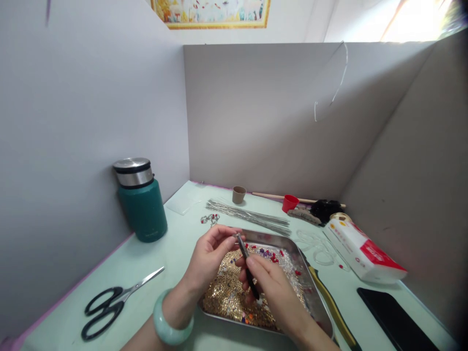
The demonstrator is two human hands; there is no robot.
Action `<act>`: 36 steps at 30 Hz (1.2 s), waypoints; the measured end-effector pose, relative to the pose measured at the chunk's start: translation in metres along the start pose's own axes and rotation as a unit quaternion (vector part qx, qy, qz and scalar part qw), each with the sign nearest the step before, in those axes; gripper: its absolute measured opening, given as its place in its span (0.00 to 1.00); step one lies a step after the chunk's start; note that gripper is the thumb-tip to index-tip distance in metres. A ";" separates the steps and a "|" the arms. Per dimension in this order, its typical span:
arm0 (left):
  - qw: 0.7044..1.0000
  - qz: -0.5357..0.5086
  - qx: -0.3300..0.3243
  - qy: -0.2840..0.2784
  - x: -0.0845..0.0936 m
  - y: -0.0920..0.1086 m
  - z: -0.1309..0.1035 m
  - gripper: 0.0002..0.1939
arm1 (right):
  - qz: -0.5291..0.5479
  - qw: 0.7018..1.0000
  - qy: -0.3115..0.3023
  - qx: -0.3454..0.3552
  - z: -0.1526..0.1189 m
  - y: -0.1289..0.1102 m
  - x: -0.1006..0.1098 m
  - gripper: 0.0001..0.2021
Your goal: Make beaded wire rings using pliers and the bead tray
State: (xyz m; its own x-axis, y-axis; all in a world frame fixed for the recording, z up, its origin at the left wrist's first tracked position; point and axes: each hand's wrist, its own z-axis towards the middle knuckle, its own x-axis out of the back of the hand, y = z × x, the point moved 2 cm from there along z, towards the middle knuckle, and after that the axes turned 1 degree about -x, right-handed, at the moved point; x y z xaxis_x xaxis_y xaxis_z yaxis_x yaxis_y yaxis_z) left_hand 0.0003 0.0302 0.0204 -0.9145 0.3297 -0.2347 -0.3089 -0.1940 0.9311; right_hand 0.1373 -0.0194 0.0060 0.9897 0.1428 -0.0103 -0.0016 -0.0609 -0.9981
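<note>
My right hand [272,282] is closed around a pair of dark-handled pliers [250,279], whose metal tip points up and away from me. My left hand [206,251] pinches thumb against fingers at that tip. Whatever sits between those fingers is too small to make out. Both hands hover over a metal tray [317,292]. Gold beads [223,292] cover most of its bottom, with red, purple and clear beads [272,254] toward the far right. A small string of red and silver beads [209,219] lies just beyond the tray.
Scissors [120,302] and a green thermos [142,209] stand left. Behind lie metal wires [248,217], a brown cup [239,195] and a red cup [290,203]. At right are a tissue pack [365,248], a black phone-like slab [393,317] and a yellow-black strip [331,304]. Grey panels [263,117] enclose the table.
</note>
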 end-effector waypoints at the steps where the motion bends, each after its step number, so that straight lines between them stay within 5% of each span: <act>1: 1.000 0.005 -0.008 0.001 0.000 0.000 0.000 0.04 | 0.006 1.000 -0.004 -0.002 0.000 -0.001 0.000 0.17; 8: 0.999 0.022 -0.049 0.008 0.001 -0.001 0.000 0.02 | 0.023 1.000 -0.017 -0.007 -0.003 -0.004 0.000 0.17; 17: 0.999 -0.015 0.022 0.017 -0.002 0.003 -0.001 0.04 | 0.054 0.998 -0.022 -0.011 -0.004 -0.007 -0.003 0.17; 30: 1.000 0.010 -0.017 0.024 -0.001 0.000 -0.001 0.02 | 0.062 0.997 -0.026 -0.024 -0.004 -0.002 -0.005 0.18; 36: 0.999 -0.017 0.016 0.044 -0.002 -0.004 -0.002 0.03 | 0.079 0.996 -0.013 -0.027 -0.003 0.003 -0.012 0.18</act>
State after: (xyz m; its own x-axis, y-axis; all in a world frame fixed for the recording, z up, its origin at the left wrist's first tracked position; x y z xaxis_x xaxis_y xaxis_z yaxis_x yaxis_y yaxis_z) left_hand 0.0026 0.0288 0.0169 -0.9231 0.2531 -0.2895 -0.3337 -0.1533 0.9301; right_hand 0.1262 -0.0244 0.0036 0.9735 0.1536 -0.1696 -0.1488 -0.1383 -0.9792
